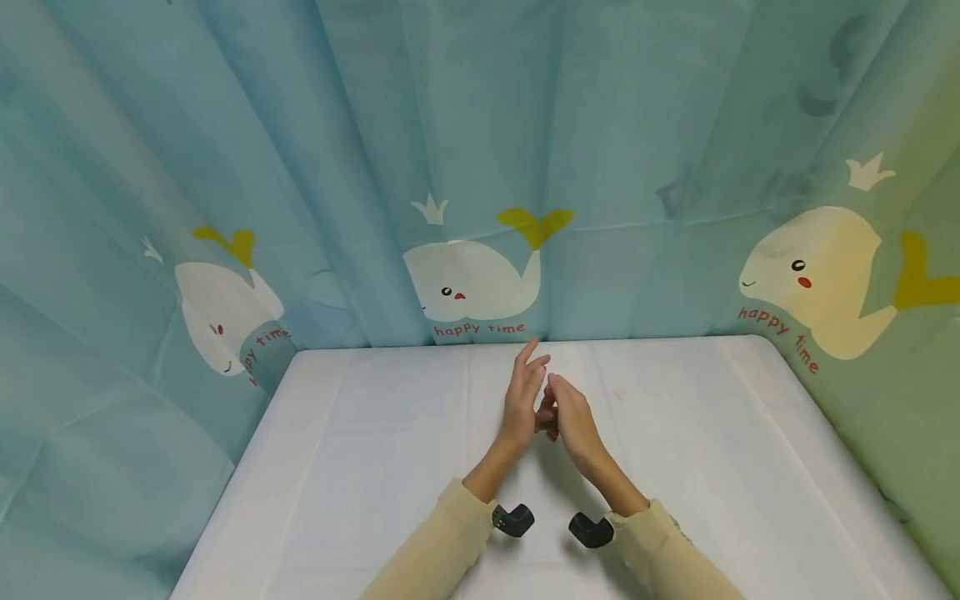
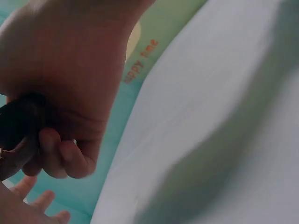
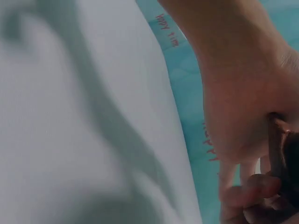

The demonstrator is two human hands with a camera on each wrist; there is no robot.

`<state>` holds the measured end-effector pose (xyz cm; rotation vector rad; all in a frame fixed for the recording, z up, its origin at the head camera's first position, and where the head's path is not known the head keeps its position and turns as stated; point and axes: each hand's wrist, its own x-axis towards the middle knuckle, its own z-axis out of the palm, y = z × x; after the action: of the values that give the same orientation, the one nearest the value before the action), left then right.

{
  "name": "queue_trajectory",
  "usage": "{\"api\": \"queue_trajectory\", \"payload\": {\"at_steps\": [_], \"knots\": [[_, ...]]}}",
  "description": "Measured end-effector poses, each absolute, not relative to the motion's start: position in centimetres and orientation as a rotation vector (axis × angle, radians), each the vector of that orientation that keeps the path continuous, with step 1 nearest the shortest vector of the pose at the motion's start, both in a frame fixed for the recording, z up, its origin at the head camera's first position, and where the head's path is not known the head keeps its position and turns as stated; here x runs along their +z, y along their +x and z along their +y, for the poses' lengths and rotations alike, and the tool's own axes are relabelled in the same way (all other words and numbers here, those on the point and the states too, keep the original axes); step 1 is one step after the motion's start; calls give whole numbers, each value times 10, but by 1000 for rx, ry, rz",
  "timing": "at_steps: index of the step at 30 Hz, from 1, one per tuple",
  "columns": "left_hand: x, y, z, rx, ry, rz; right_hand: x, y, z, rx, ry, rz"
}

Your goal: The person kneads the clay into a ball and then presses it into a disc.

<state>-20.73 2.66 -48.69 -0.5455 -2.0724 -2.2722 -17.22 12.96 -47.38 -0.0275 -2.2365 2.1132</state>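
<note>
Both bare hands are close together over the middle of the table (image 1: pixel 390 467), palms facing. My left hand (image 1: pixel 521 404) has straight, slightly spread fingers pointing away; its fingers (image 2: pixel 43 201) show low in the left wrist view. The right hand (image 1: pixel 577 417) faces it, with fingers (image 2: pixel 70 156) bent in toward the palm in the left wrist view. A dark rounded shape (image 2: pixel 21 121) lies between the palms, and I cannot tell whether it is an object or a shaded thumb. In the right wrist view, bent fingers (image 3: pixel 252 191) overlap the left hand.
A white cloth covers the table. Blue-green curtain (image 1: pixel 480 125) printed with white whales and "happy time" hangs behind and along both sides. A small black camera (image 1: pixel 513 521) sits at the left cuff, another camera (image 1: pixel 591 530) at the right cuff. Shadows of the arms fall on the cloth.
</note>
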Motion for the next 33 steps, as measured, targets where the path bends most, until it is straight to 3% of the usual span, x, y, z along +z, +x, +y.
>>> {"api": "queue_trajectory", "payload": {"at_steps": [17, 25, 33], "knots": [[-492, -199, 28, -2319, -503, -2040, -486, -165, 124, 2074, -48, -2096], [-490, -201, 26, -2351, -451, -1987, -497, -162, 116, 2220, 97, -2057], [-492, -198, 30, -2315, -577, -2047, -500, -157, 104, 2379, 229, -1895]]}}
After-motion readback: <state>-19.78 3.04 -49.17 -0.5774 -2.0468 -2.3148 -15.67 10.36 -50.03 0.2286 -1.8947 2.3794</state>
